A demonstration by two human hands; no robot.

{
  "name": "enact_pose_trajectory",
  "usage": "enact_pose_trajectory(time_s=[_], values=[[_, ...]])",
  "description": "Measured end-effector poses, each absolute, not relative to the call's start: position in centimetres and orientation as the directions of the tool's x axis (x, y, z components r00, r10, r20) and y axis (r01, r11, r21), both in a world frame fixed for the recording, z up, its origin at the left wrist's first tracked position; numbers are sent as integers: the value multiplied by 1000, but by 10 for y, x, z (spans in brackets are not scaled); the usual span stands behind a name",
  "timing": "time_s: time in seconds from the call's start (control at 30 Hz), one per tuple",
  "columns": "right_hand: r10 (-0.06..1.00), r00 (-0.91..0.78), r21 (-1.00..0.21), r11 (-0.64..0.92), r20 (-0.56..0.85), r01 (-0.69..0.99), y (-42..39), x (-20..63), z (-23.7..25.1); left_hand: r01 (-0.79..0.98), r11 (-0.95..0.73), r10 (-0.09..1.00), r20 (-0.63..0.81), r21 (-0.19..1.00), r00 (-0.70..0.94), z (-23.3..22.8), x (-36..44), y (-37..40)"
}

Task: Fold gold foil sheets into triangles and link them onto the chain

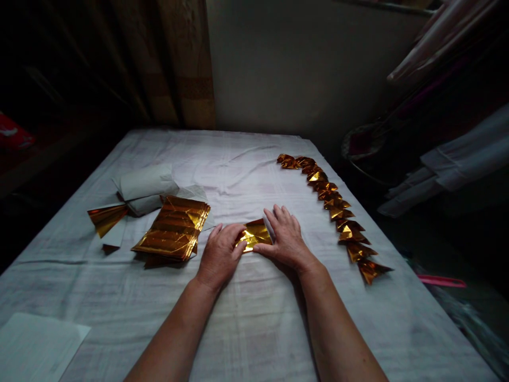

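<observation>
A small folded sheet of gold foil paper [256, 234] lies on the bed-like cloth surface between my two hands. My left hand [222, 253] grips its left end, fingers curled over the edge and thumb on the near side. At the right end, my right hand [287, 237] holds the sheet with the thumb at its near corner and the index finger by the far corner; the other fingers are stretched. Just left of my hands is a stack of gold foil sheets [173, 228]. Along the right side runs a curved row of folded gold foil pieces [342, 212].
White paper [147, 181], partly rolled, lies behind the stack beside a fanned gold foil piece [107, 218]. A pale sheet [37, 345] is at the near left. The white cloth [254, 329] has wrinkles. Hanging clothes [465, 151] and a pink strip [442, 280] are beyond the right edge.
</observation>
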State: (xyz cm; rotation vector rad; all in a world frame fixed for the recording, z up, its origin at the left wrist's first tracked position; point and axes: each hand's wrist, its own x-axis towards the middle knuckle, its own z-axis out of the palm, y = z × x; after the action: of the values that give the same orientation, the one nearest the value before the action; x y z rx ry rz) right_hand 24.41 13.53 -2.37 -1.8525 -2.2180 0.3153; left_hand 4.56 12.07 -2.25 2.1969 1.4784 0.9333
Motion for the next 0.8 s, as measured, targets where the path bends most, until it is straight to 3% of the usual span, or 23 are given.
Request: enact_pose_trajectory(time_s=[0.23, 0.6, 0.8], values=[[991, -112, -309, 131, 78, 942, 126, 241, -27, 717, -388, 920, 294, 580, 260, -19, 49, 117], [998, -67, -441, 62, 4, 896, 124, 258, -22, 709, -371, 929, 248, 600, 276, -17, 47, 116], [996, -79, -465, 46, -52, 884, 124, 264, -19, 636, -430, 873, 115, 641, 474, -15, 23, 127]])
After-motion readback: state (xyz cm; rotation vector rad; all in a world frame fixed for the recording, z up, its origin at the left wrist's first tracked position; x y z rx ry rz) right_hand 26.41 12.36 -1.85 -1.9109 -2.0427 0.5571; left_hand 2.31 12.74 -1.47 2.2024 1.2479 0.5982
